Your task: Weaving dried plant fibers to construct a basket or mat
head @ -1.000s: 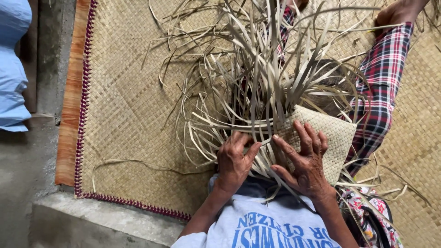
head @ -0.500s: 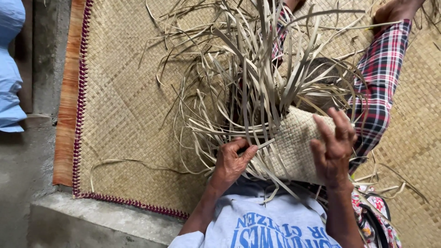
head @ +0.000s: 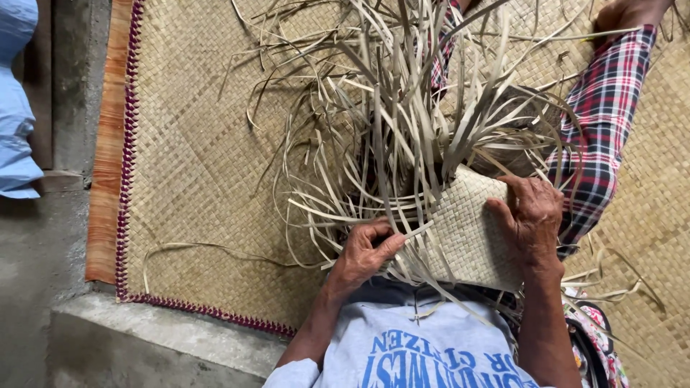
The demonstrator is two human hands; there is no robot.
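A half-woven basket of pale dried leaf strips (head: 467, 230) rests tilted in my lap, its woven wall facing me. Many loose strips (head: 402, 122) fan up and outward from its rim. My left hand (head: 363, 251) pinches a few strips at the left edge of the woven part. My right hand (head: 532, 215) lies flat against the right side of the woven wall, fingers curled over its top edge. My leg in red plaid trousers (head: 607, 129) stretches out to the upper right.
I sit on a large woven mat (head: 194, 165) with an orange and purple stitched border (head: 118, 144). A concrete step (head: 158, 338) lies at lower left. A person's blue sleeve (head: 14, 108) shows at the far left edge.
The basket has turned so its woven wall faces me more. My right hand moved from the middle of the weave out to its right side; my left hand stays on the strips.
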